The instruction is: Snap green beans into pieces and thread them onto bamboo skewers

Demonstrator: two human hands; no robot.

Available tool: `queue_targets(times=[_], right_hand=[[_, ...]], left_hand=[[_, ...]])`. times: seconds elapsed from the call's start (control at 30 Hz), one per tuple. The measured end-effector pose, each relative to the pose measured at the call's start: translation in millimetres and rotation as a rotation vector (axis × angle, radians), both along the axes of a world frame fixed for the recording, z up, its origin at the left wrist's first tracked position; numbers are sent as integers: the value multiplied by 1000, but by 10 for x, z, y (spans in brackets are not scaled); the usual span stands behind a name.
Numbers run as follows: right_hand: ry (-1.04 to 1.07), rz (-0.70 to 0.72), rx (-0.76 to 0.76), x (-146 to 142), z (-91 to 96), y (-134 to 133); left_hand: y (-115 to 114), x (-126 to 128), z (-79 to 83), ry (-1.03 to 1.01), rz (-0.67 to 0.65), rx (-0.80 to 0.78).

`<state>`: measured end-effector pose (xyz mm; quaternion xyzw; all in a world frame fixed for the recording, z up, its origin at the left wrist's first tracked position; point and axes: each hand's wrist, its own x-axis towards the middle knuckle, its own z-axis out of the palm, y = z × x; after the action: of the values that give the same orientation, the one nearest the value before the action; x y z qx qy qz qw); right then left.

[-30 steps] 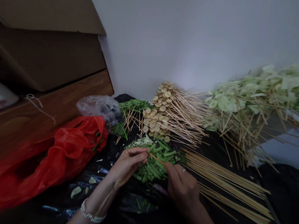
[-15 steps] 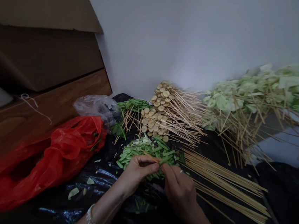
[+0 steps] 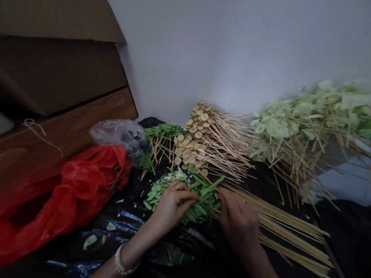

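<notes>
My left hand (image 3: 170, 207) rests on a heap of cut green bean pieces (image 3: 183, 193), its fingers curled and pinched over a few pieces. My right hand (image 3: 238, 220) is closed on a thin bamboo skewer (image 3: 212, 184) that points up and left with a green bean piece threaded on it. The right hand lies over the near end of a bundle of bare skewers (image 3: 282, 229). Both hands work on black plastic sheeting (image 3: 131, 221).
Behind the heap lie skewers of round tan slices (image 3: 195, 137), skewered green beans (image 3: 165, 130) and skewered pale leafy greens (image 3: 308, 120). A red plastic bag (image 3: 65, 193) and a clear bag (image 3: 117, 132) sit left. Cardboard boxes (image 3: 50, 43) stand on a wooden ledge (image 3: 54, 139).
Both hands have moved away from me onto the bean heap. The right hand shifted right over the bare skewers, and the skewer tip now carries a bean piece.
</notes>
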<state>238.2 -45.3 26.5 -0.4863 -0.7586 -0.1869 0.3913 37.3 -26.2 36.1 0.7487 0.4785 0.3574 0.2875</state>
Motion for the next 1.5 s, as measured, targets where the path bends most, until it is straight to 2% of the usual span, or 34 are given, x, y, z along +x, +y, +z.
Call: queue_targets(times=[0.1,0.17,0.23,0.3,0.43,0.53,0.6,0.67,0.77,0.83,1.07,1.5], right_hand=[[-22,17,3,-13,1,-1],[-30,32,-2,-35,0,-11],[-27,39,-5,-50,1,-17],[-19,42,-1,-54,4,-19],[-9,48,14,-51,11,-20],[-5,57,13,-58,16,-31],[-3,74,-1,-69,12,-44],[-8,92,-13,-85,-4,-57],[-35,114,-26,-117,-47,-74],[-59,131,-39,-139,-75,-83],[-110,129,-65,-189,-109,-95],[-111,126,-62,-192,-83,-116]], left_hand=[[-44,78,-93,362,-86,127],[-65,135,-141,516,-82,155],[-69,171,-167,592,-65,168],[-63,172,-169,580,-64,171],[-39,66,-127,377,-51,150],[-8,-56,-97,181,42,50],[19,-124,-97,-30,143,-71],[47,-169,-114,-323,221,-215],[75,-193,-156,-713,270,-400],[76,-188,-175,-851,290,-461],[13,-133,-110,-994,331,-498],[-18,-140,-63,-1002,362,-460]])
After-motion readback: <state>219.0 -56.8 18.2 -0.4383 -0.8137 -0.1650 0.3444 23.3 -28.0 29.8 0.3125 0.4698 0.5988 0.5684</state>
